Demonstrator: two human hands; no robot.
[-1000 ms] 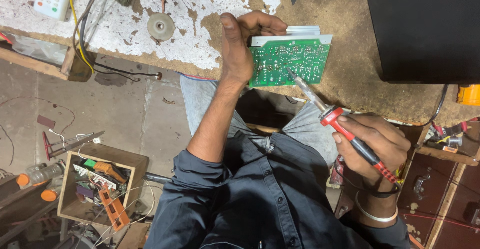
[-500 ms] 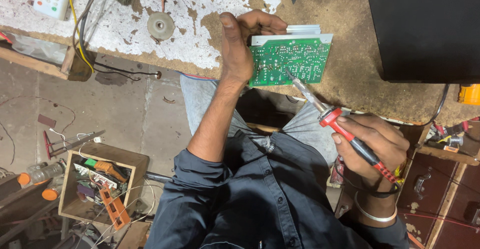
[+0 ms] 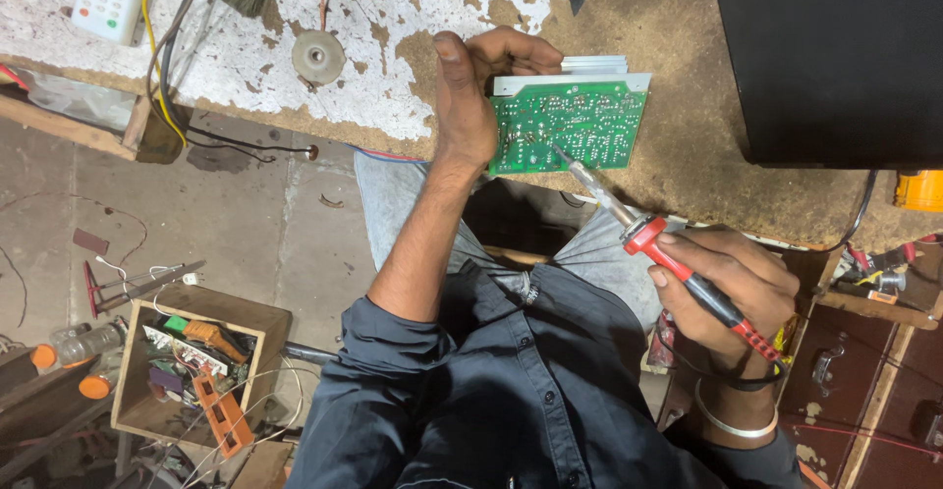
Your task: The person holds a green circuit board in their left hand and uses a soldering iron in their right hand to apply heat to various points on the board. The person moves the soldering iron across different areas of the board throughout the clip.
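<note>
Head view: left hand grips the green circuit board by its edge, upright over the bench. Right hand, below the board, holds a red-handled soldering iron, tip touching the board's lower face.

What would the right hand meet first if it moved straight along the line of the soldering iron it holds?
Most likely the green circuit board held by the left hand: the soldering iron in the right hand already points at it, though depth is unclear.
</note>
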